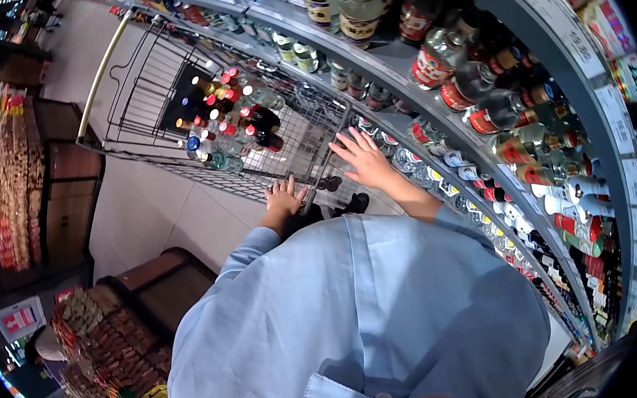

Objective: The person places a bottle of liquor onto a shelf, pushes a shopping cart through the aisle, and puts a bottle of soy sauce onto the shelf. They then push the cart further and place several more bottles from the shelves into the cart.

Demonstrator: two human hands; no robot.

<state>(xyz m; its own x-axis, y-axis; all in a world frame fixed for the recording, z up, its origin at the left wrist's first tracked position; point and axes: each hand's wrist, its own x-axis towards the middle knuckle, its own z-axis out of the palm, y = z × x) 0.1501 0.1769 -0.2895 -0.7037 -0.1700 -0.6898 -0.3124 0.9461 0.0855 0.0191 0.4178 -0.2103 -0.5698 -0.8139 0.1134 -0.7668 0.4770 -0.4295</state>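
Note:
A metal shopping cart (177, 160) stands in front of me with its near end at my hands. Several bottles (229, 111) with red, white, blue and gold caps are grouped inside it. My left hand (286, 200) is at the cart's near left corner, fingers spread and nothing held. To the right, my right hand (365, 162) is stretched out with fingers apart beside the near rim, close to the shelf. Whether either hand touches the wire cannot be made out. Both hands are empty.
Curved shelving (398, 65) full of bottles runs along my right, with price tags (567, 29) on its edges. On the left stand wooden display bins (75, 176) heaped with packaged goods (13, 175). The cart's pale handle (101, 78) is at its far end. Tiled floor (137, 224) lies between.

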